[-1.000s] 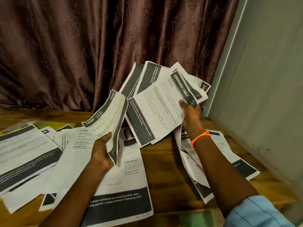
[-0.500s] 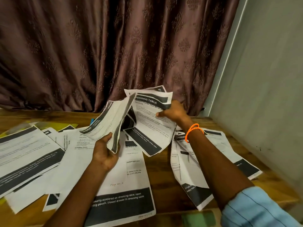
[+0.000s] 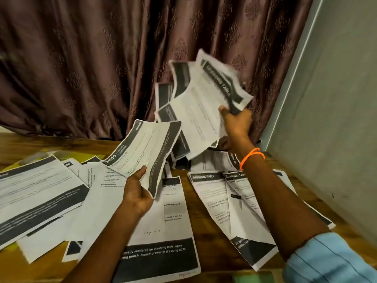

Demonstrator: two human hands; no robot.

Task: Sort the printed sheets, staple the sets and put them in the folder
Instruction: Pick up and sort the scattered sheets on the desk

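Note:
My left hand (image 3: 137, 193) grips a small bundle of printed sheets (image 3: 142, 152) with dark header bands, held just above the table at centre. My right hand (image 3: 236, 123), with an orange band on the wrist, holds a fanned bunch of sheets (image 3: 202, 111) raised in front of the curtain; they are motion-blurred. More printed sheets lie loose on the wooden table (image 3: 206, 242): a spread at the left (image 3: 38, 193), one large page in front of me (image 3: 163, 242), and a pile under my right arm (image 3: 234, 205). A yellow-green folder (image 3: 81, 155) peeks out beneath the left spread.
A brown patterned curtain (image 3: 102, 68) hangs behind the table. A grey wall (image 3: 336, 129) closes the right side. Something green (image 3: 253, 278) shows at the near table edge, cut off by the frame.
My right hand has lifted its bunch of sheets up and to the right, away from the table. The left hand's bundle has tilted flatter and barely shifted.

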